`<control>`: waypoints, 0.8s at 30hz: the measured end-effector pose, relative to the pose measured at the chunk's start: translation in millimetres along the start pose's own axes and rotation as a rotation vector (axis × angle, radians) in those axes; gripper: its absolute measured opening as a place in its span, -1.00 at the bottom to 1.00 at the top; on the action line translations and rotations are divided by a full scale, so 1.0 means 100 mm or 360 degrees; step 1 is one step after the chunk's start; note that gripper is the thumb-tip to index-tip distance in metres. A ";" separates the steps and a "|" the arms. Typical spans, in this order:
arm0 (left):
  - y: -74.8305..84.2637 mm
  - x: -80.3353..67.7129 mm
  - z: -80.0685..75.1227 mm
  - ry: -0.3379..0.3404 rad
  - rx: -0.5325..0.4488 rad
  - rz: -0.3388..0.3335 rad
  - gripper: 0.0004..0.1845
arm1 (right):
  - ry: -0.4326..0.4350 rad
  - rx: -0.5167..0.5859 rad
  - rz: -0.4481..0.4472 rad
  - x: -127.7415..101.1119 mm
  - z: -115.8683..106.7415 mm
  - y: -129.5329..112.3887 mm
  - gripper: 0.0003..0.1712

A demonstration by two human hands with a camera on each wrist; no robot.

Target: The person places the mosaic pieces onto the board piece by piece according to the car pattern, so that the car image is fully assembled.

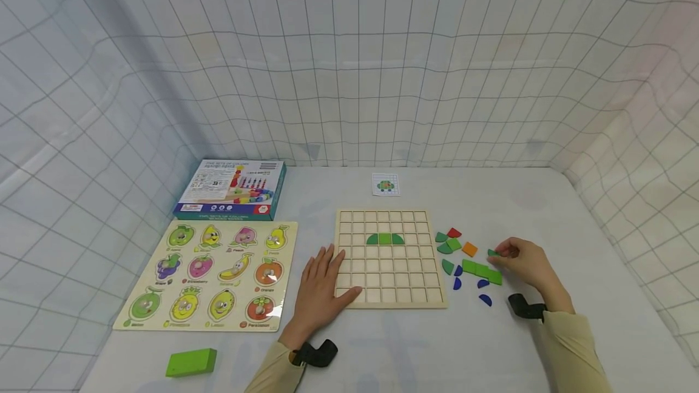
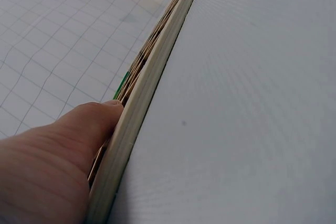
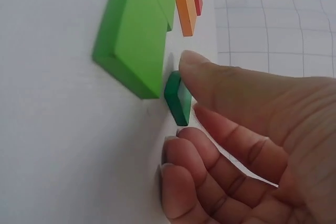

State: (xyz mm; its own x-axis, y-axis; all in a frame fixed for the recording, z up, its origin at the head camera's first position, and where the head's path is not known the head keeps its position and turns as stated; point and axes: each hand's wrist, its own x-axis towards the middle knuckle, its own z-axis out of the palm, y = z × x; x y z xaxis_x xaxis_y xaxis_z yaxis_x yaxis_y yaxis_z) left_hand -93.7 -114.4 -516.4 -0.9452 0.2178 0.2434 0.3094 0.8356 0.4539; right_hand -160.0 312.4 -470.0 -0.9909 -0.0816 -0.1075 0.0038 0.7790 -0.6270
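My left hand (image 1: 321, 288) rests on the left side of the wooden grid board (image 1: 391, 302), fingers spread and straight, thumb over its near edge. On the board lie a light green square (image 1: 384, 239) and two dark green quarter-circle pieces, one on each side of it. To the right of the board, my right hand (image 1: 526, 265) pinches a small dark green piece (image 3: 178, 100) between thumb and fingers, low at the table. Its full outline is partly hidden by the fingers. Close by is a row of light green squares (image 1: 481, 270).
Loose dark green, blue, red and light green pieces lie right of the board, with an orange square (image 1: 469, 249). A picture card (image 1: 386, 185) lies behind it. At left are a fruit puzzle (image 1: 207, 278), a box (image 1: 232, 190) and a green block (image 1: 191, 362).
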 end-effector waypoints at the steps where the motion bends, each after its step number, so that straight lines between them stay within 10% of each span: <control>1: 0.00 0.00 0.00 0.0002 -0.0001 0.0002 -0.13 | -0.0007 0.0001 -0.0003 0.00 0.00 0.00 -0.61; 24: -0.01 0.00 0.00 -0.0003 0.0002 0.0000 -0.13 | -0.0109 -0.0008 0.0008 0.03 -0.04 -0.01 -0.62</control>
State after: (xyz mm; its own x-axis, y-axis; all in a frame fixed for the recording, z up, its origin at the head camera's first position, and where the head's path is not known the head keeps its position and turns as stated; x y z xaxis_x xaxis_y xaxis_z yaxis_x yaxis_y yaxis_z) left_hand -93.6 -115.3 -516.7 -0.9454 0.2186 0.2415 0.3091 0.8361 0.4531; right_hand -163.9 313.9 -466.3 -0.9793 -0.1200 -0.1631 0.0077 0.7827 -0.6224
